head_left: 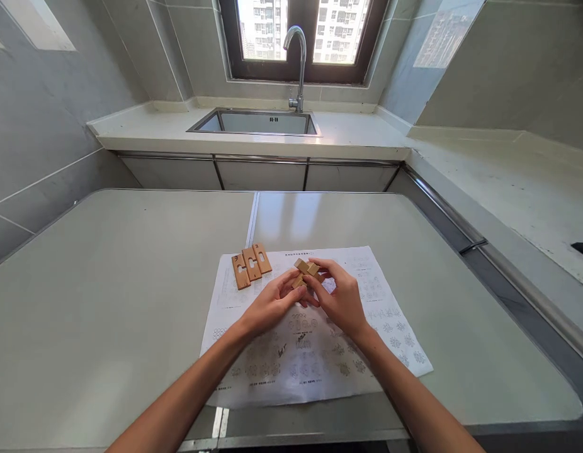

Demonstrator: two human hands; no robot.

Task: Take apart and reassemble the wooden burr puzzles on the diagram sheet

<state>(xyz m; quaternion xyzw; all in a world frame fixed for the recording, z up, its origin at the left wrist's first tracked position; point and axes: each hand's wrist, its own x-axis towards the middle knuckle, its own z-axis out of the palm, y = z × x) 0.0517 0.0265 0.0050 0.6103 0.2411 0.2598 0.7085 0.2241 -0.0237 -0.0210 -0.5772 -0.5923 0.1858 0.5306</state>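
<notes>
Both of my hands are closed around a small wooden interlocking puzzle (301, 266), held just above a printed sheet (320, 371). My left hand (275, 300) grips its lower left side, the thumb on top. From the right, my right hand (339, 292) pinches it with thumb and fingers. Several light wood blocks of the puzzle show between the fingers; its underside is hidden by them. To the left, flat on the sheet's upper corner, lie three wooden slotted plates: one on the left (241, 272), one in the middle (252, 263) and one on the right (262, 258).
The sheet, printed with small diagrams, lies on a pale table (131, 302) with a seam running through it. Beyond the table are a counter (352, 132) with a sink (254, 123) and a faucet (301, 63) under a window. Another counter (532, 182) runs along the right.
</notes>
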